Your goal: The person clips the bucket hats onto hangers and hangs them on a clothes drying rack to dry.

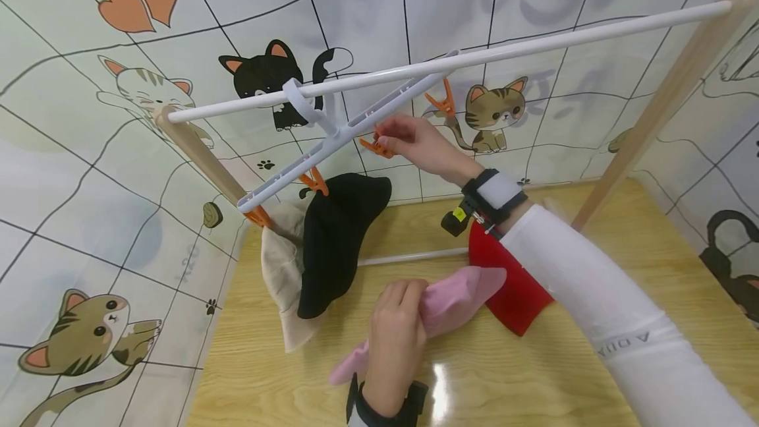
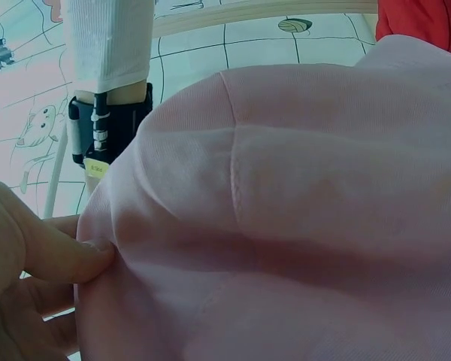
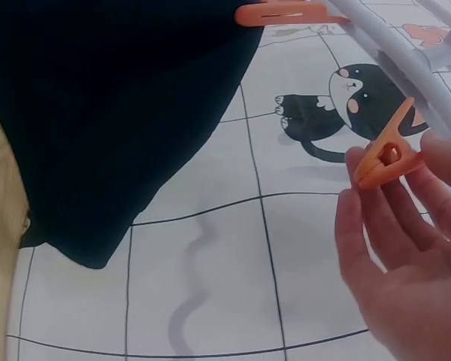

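My left hand point(image 1: 396, 338) grips a pink bucket hat point(image 1: 456, 302) low over the wooden surface. In the left wrist view the thumb and fingers pinch the hat's edge point(image 2: 233, 195). Up at the hanger, my right hand point(image 1: 423, 143) holds an orange clothespin point(image 3: 387, 162) between thumb and fingers; its jaws look closed, with no cloth in them. This clothespin hangs from a pale grey clip hanger point(image 1: 339, 134), hooked over a white rod. Left along the hanger, other orange clips hold a black hat point(image 1: 344, 236) and a cream hat point(image 1: 281, 269).
The white rod point(image 1: 510, 53) spans two wooden posts, the right post point(image 1: 646, 124) beyond my right forearm. Another orange clip point(image 1: 445, 99) hangs at the hanger's far end. A red hat point(image 1: 516, 295) lies under my right arm. A cat-print wall point(image 1: 379, 12) stands close behind.
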